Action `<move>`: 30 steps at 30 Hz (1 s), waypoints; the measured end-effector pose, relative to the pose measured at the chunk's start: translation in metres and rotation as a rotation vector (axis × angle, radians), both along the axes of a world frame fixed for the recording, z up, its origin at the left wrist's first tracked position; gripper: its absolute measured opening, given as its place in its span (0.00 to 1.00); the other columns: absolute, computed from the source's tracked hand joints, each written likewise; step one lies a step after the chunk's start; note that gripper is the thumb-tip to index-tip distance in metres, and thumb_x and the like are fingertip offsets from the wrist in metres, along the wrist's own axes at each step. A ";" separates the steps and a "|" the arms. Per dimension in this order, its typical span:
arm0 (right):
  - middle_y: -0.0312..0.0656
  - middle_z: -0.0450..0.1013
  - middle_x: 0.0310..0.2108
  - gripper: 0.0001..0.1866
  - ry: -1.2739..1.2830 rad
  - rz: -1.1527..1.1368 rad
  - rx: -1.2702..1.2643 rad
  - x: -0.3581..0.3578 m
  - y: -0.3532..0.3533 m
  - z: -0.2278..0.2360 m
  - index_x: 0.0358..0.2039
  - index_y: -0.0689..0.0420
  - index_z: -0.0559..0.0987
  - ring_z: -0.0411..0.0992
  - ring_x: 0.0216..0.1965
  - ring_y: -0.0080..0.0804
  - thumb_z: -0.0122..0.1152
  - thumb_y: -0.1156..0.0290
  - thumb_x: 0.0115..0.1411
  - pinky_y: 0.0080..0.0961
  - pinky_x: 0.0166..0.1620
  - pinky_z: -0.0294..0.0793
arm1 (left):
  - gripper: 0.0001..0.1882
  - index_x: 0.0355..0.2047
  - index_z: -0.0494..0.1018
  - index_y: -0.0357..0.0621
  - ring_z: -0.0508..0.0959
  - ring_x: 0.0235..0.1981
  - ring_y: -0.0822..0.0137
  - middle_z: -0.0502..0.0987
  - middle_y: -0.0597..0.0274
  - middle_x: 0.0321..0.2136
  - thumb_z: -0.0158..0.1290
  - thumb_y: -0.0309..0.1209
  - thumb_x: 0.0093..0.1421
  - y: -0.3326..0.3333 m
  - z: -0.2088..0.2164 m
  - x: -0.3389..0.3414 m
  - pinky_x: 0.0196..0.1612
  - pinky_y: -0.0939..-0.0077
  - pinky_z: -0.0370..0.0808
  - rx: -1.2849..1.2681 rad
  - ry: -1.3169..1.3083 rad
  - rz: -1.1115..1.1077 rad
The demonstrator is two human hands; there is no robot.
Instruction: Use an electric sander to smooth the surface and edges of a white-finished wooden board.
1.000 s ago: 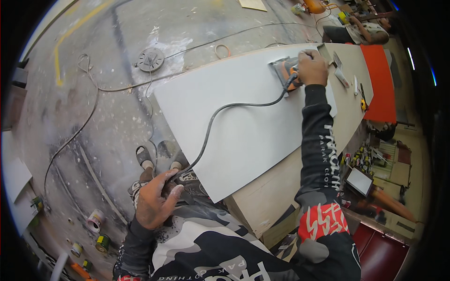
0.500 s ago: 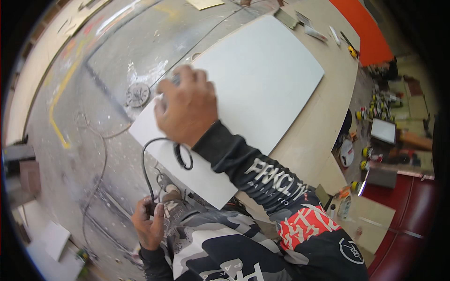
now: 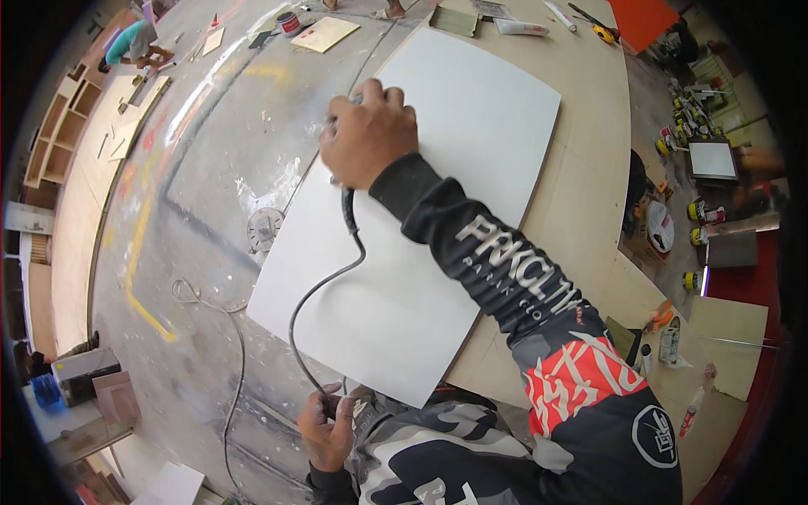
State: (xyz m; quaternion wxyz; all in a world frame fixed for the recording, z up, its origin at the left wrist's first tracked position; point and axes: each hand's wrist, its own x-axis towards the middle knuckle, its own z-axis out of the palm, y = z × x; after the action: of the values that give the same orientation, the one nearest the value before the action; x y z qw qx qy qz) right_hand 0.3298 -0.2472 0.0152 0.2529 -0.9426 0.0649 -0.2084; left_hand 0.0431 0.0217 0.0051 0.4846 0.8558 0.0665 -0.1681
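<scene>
My right hand [image 3: 370,135] is wrapped over a small corded power tool at the left edge of a white board [image 3: 471,126]. Fingers and palm hide most of the tool, so its exact kind does not show. From its rear a black cord [image 3: 350,215] curves down over the board towards me. Close to my body, beside the board's near edge, my left hand [image 3: 326,429] is closed around that cord. The board lies flat on a larger plywood sheet [image 3: 581,160].
A white tube [image 3: 522,28] and a yellow tape measure [image 3: 604,34] lie at the plywood's far end. Orange-handled pliers [image 3: 661,316] rest at the right. On the floor at left are a round grey disc [image 3: 265,229] and a cable [image 3: 239,362]. A person [image 3: 135,44] crouches far left.
My right hand has moved the tool farther away along the board's left edge. The cord's loop has straightened into a long curve. My left hand still grips it, and the view has shifted.
</scene>
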 end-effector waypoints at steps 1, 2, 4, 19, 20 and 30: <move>0.53 0.71 0.49 0.14 0.023 -0.037 -0.016 0.009 -0.008 0.000 0.40 0.54 0.85 0.69 0.52 0.54 0.60 0.62 0.56 0.49 0.53 0.70 | 0.13 0.47 0.73 0.32 0.75 0.28 0.77 0.76 0.65 0.26 0.57 0.26 0.66 -0.003 0.000 0.001 0.34 0.81 0.71 0.005 -0.006 -0.005; 0.53 0.71 0.50 0.15 0.038 -0.061 -0.003 0.017 -0.016 0.000 0.41 0.54 0.85 0.68 0.53 0.54 0.59 0.62 0.57 0.49 0.54 0.70 | 0.14 0.47 0.74 0.31 0.75 0.26 0.76 0.77 0.63 0.24 0.59 0.28 0.65 -0.007 0.000 0.003 0.31 0.79 0.72 0.009 -0.034 -0.013; 0.53 0.71 0.51 0.16 0.049 -0.092 -0.003 0.032 -0.030 0.000 0.41 0.54 0.85 0.68 0.53 0.54 0.59 0.62 0.56 0.49 0.54 0.69 | 0.15 0.46 0.75 0.30 0.77 0.24 0.75 0.79 0.60 0.23 0.60 0.28 0.64 -0.013 -0.002 0.004 0.30 0.78 0.73 0.004 -0.060 -0.023; 0.46 0.69 0.62 0.22 0.205 -0.401 -0.075 0.135 -0.147 -0.005 0.53 0.35 0.83 0.66 0.63 0.53 0.55 0.55 0.57 0.46 0.64 0.68 | 0.20 0.54 0.73 0.33 0.79 0.26 0.76 0.81 0.59 0.26 0.62 0.24 0.62 -0.051 0.003 0.019 0.32 0.80 0.77 -0.075 0.048 -0.033; 0.46 0.68 0.62 0.23 0.186 -0.425 -0.155 0.143 -0.161 -0.011 0.54 0.35 0.83 0.66 0.63 0.53 0.54 0.54 0.58 0.47 0.64 0.68 | 0.20 0.54 0.73 0.33 0.79 0.26 0.76 0.81 0.59 0.26 0.62 0.24 0.62 -0.054 0.004 0.021 0.32 0.80 0.77 -0.080 0.049 -0.025; 0.43 0.73 0.60 0.26 0.155 -0.470 -0.331 0.208 -0.283 -0.032 0.56 0.41 0.80 0.66 0.64 0.45 0.50 0.50 0.58 0.46 0.65 0.63 | 0.26 0.59 0.70 0.31 0.79 0.25 0.75 0.80 0.60 0.25 0.62 0.24 0.62 -0.081 0.027 0.044 0.32 0.80 0.77 -0.070 0.055 -0.118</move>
State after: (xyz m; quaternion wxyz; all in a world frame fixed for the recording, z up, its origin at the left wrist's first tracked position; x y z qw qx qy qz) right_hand 0.5380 -0.5300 -0.0166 0.0350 -0.9433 0.2655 -0.1962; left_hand 0.0867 -0.0598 0.0325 0.5014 0.8359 0.0232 -0.2222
